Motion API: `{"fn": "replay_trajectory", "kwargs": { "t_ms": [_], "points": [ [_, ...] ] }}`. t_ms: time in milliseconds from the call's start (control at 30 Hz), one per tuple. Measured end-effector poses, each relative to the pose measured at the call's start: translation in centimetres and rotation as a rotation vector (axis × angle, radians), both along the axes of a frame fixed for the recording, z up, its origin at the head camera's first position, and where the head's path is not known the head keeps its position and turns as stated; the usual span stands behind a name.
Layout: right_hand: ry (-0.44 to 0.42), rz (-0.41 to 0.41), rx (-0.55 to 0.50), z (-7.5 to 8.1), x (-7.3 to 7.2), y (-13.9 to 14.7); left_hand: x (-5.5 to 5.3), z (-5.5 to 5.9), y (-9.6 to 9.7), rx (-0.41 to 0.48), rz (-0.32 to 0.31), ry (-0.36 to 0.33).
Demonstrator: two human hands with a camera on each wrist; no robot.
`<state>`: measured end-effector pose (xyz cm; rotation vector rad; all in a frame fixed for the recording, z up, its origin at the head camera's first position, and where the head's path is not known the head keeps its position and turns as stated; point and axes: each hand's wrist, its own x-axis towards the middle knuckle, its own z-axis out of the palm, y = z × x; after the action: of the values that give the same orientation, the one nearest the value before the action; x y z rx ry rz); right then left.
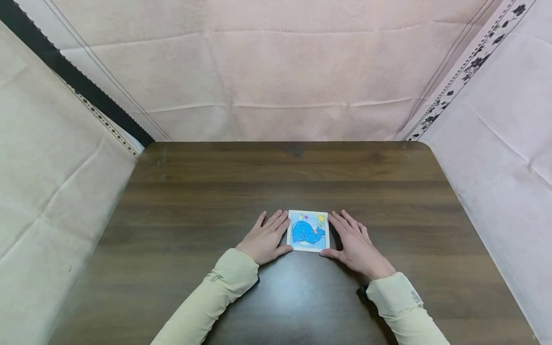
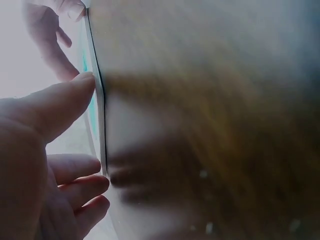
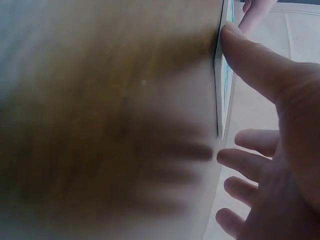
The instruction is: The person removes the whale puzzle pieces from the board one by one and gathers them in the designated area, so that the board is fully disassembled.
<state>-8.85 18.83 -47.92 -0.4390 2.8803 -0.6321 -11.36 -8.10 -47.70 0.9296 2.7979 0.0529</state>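
A square board (image 1: 308,231) with a white border and a blue whale picture lies flat on the wooden table. Beside its left edge is my left hand (image 1: 268,237), fingers extended, the thumb at the near left corner. My right hand (image 1: 355,244) mirrors it on the right, with its fingertips by the far right corner and its thumb at the near right corner. In the left wrist view, the thumb (image 2: 65,102) meets the thin edge of the board (image 2: 100,115). The right wrist view shows the right thumb (image 3: 255,62) against the board's near edge (image 3: 218,95).
The dark brown wooden table (image 1: 194,201) extends around the board on all sides. Pale cloth (image 1: 276,72) hangs beyond its far edge, and more cloth (image 1: 509,158) flanks it on the right and left. Light-coloured sleeves (image 1: 207,297) cover both forearms.
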Motion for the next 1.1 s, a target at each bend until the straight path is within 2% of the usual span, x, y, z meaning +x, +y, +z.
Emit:
{"fn": "replay_trajectory", "kwargs": {
  "t_ms": [200, 567, 867, 1100],
  "points": [
    [-0.031, -0.010, -0.005, -0.25, 0.00, 0.12, -0.03, -0.05, 0.12, -0.003, 0.010, -0.031],
    [-0.030, 0.024, 0.015, -0.12, -0.30, 0.32, -0.32, -0.01, 0.01, 0.006, 0.022, -0.035],
    [-0.041, 0.020, 0.010, -0.14, -0.40, 0.28, -0.46, -0.04, 0.36, -0.023, 0.031, -0.063],
    [-0.038, 0.012, 0.018, -0.12, -0.40, 0.17, -0.49, -0.11, 0.55, -0.021, 0.023, -0.059]
  ]
}}
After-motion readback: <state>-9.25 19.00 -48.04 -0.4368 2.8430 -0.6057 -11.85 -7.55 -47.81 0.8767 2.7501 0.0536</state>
